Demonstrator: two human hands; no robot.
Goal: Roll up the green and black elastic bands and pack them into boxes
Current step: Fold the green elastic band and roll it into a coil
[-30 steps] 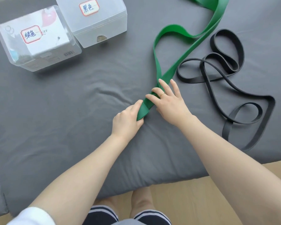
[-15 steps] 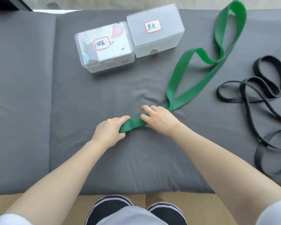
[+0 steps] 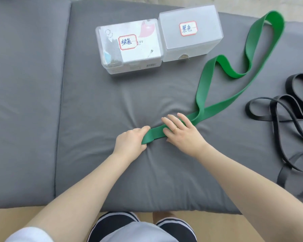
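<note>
A tan floor [image 3: 10,219] runs along the near edge of a grey mattress [image 3: 87,105]. The left hand [image 3: 129,144] grips the green band's [image 3: 222,102] end; the right hand [image 3: 182,133] presses it flat. The black band [image 3: 276,117] lies right, two boxes [image 3: 129,48] beyond

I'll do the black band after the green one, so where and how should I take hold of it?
Probably at the far rounded loop of the black band, coming from above with the right hand, which is nearer. There the strap stands on edge in an open curve clear of the crossings, so fingers can pinch a single layer. Nearer the mattress edge it overlaps itself and would likely drag tangled.
</note>
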